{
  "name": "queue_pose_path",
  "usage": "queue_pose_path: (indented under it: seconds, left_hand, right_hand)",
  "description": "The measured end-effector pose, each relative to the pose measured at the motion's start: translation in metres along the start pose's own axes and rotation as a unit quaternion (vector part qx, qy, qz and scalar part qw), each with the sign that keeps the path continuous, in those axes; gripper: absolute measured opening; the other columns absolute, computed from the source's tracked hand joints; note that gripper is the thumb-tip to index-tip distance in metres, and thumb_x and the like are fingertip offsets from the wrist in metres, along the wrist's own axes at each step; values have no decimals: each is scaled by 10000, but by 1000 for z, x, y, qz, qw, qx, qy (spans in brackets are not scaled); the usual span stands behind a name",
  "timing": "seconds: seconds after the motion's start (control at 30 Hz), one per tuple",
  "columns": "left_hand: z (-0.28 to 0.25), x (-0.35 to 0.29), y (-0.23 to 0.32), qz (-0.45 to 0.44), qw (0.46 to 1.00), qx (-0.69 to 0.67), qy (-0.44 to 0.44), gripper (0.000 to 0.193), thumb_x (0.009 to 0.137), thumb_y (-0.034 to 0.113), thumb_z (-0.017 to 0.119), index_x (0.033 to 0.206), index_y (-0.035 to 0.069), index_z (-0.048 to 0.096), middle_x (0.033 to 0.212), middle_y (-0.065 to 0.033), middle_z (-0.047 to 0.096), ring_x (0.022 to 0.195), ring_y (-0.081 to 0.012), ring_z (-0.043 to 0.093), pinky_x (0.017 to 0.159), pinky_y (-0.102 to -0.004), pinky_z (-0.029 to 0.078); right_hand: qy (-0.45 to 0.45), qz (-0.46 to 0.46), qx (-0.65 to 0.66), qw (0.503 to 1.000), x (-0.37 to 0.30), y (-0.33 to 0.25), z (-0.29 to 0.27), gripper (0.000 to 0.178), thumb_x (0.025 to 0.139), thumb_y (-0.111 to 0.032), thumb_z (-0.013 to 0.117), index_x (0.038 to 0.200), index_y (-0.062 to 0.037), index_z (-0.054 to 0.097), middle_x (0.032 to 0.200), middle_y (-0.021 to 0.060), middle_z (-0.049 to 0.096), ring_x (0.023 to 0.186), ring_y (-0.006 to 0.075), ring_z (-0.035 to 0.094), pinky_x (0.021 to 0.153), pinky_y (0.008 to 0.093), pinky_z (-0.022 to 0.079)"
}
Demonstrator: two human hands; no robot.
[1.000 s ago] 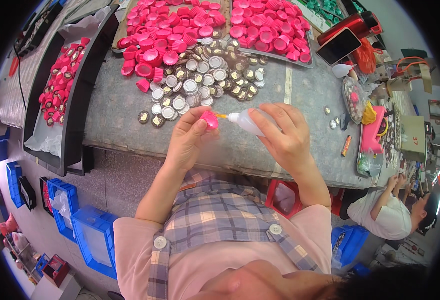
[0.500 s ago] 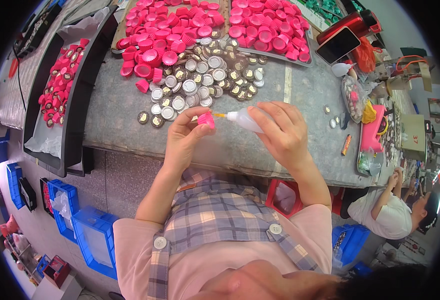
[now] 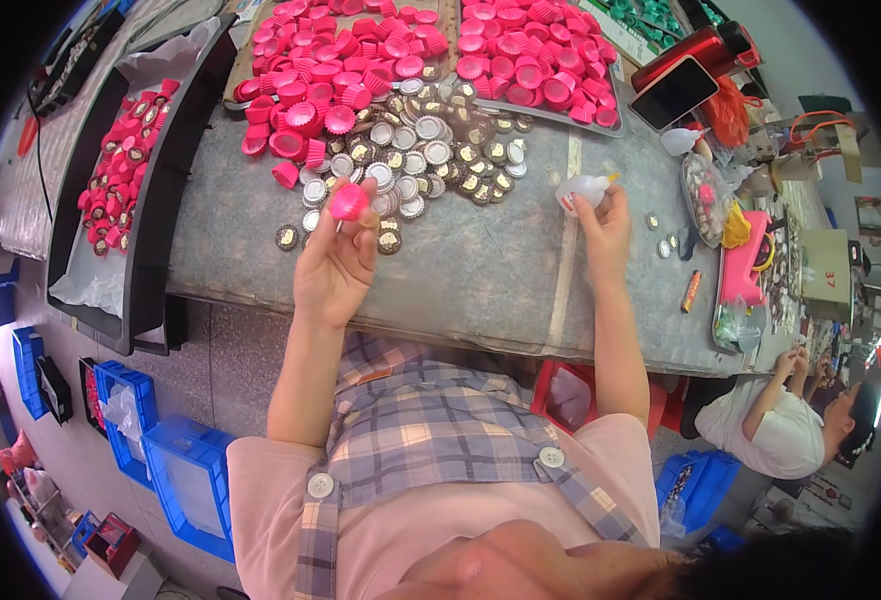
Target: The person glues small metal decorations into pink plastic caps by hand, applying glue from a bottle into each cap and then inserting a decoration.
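Between the thumb and fingers of my left hand [image 3: 336, 268] is a small pink fluted cup [image 3: 349, 203], held up at the near left side of a pile of round caps [image 3: 431, 128]. Some caps show silver, others dark faces with a pale patch. My right hand [image 3: 609, 232] grips a whitish squeeze bottle [image 3: 583, 190], its yellow nozzle [image 3: 614, 178] pointing right, away from the cup. Many more pink cups [image 3: 346, 60] are heaped behind the caps. Inside a long black tray [image 3: 178, 165] on the left lie pink cups with dark caps in them.
A metal tray [image 3: 571, 124] heaped with pink cups stands at the back. To the right are a phone [image 3: 675, 92], a red flask [image 3: 691, 50], several loose caps, a small orange tube [image 3: 693, 291] and a pink case [image 3: 751, 262]. A co-worker [image 3: 771, 420] sits beyond the table's right end.
My hands have drawn apart. The left has moved left with the pink cup, and the right has carried the bottle right, turning its nozzle away from the cup.
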State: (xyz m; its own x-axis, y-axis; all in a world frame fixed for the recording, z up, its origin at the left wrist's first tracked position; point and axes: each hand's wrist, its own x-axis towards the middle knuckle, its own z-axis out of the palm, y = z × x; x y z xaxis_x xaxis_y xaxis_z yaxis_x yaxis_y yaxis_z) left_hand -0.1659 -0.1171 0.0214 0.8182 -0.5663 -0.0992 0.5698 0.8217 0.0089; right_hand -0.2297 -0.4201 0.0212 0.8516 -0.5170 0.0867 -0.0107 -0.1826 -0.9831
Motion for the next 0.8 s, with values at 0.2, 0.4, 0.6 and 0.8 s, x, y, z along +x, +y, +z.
queue_pose_path:
  seconds: [0.2, 0.4, 0.6, 0.8]
  left_hand:
    - [-8, 0, 0, -97, 968, -230, -6, 369, 885, 154, 425, 1240, 61, 387, 1212, -121, 428, 894, -181, 523, 775, -290, 492]
    - [-8, -1, -2, -76, 987, -140, -6, 370, 892, 177, 407, 1245, 69, 384, 1183, -116, 452, 872, -172, 514, 763, -285, 482]
    - [-5, -9, 0, -14, 1000, 0, 8, 393, 892, 189, 411, 1266, 87, 350, 1194, -131, 451, 852, -174, 535, 747, -287, 485]
    - [-6, -15, 1, 29, 992, 117, 40, 422, 879, 187, 441, 1265, 55, 336, 1199, -157, 452, 828, -180, 564, 730, -298, 501]
  right_hand:
    - [116, -199, -185, 956, -5, -26, 15, 426, 737, -89, 650, 1077, 15, 416, 984, 109, 572, 963, 204, 523, 781, 330, 437]
    - [-158, -406, -297, 850, -15, -54, 63, 273, 633, -107, 682, 884, -78, 577, 968, 63, 537, 894, 233, 500, 767, 337, 384]
    - [-253, -411, -331, 811, -11, -26, 121, 259, 614, -128, 682, 850, -93, 580, 815, 33, 518, 797, 227, 497, 693, 342, 400]
    - [-221, -349, -269, 870, -9, -35, 105, 160, 663, -191, 656, 754, -81, 584, 724, 43, 501, 757, 222, 479, 677, 325, 372]
